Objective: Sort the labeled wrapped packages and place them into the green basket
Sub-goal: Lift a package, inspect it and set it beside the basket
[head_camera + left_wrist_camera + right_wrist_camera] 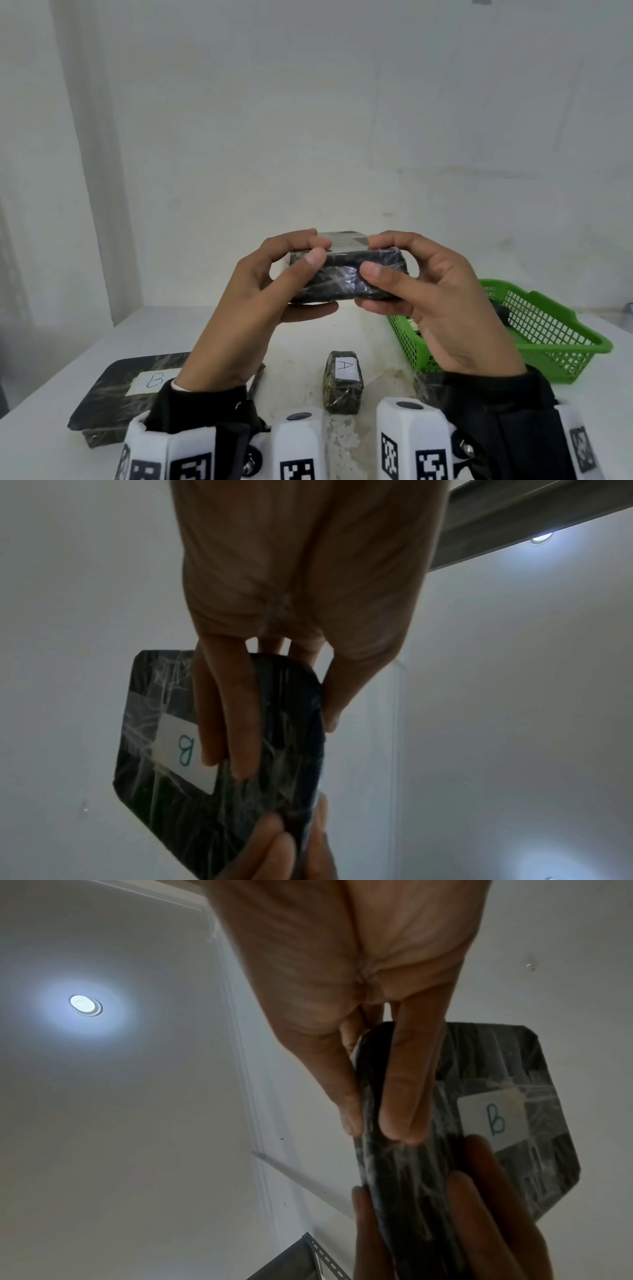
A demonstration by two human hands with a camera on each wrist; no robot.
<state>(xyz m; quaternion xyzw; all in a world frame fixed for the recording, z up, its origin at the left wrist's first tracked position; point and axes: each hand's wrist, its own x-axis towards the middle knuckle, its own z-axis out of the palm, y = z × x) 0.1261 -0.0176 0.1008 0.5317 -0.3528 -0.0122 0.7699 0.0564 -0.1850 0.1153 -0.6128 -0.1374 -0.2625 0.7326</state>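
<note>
Aloft, both hands, left (253,291) and right (442,301), pinching B-labelled wrapped package (346,274), above table (51,394)

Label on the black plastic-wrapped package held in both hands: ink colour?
Blue-green "B" on the white label; clearest in the right wrist view.

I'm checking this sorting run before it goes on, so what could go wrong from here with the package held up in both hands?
The wrapped package is held only by fingertips of the left hand and right hand; its glossy wrap could slip. Its B label faces away from the head camera, so a misread is possible. The green basket already holds something, so it may land crooked.
</note>
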